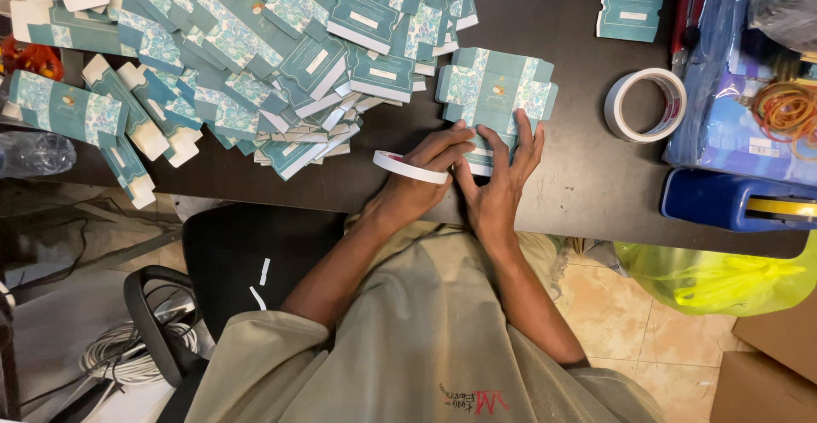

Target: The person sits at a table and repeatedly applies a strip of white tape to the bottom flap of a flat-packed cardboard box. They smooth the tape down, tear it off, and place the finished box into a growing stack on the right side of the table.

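Pressing flat carton [496,91] near table edge [596,219] w/ both hands, left hand [417,186], right hand [500,183].

Khaki short-sleeved shirt [425,346] (red print)

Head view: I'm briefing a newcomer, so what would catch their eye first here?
The heap of flat teal patterned cartons spreads over the dark table's upper left. At the near edge, the left hand, with a thin tape roll against its fingers, and the right hand press on one flat carton. A wider tape roll lies to the right.
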